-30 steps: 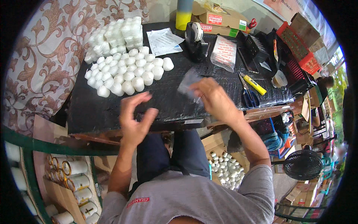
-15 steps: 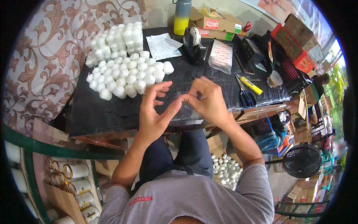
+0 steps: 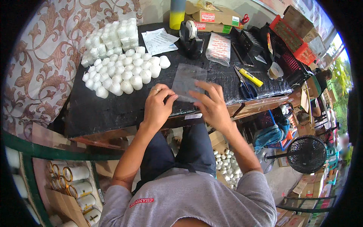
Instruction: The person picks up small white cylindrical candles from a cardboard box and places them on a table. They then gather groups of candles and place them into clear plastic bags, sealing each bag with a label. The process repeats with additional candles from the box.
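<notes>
The person's left hand [image 3: 155, 108] has thumb and forefinger pinched together on the near left corner of a clear plastic bag [image 3: 184, 80]; the right hand [image 3: 215, 111] has its fingers spread and ungripping over the bag's right side, too blurred to tell whether they touch it; the bag is above the near edge of the black tabletop [image 3: 109, 115], reaching away from the pinching fingers, its long axis pointing outward; the left hand is nearer the white candles [image 3: 126, 72].
</notes>
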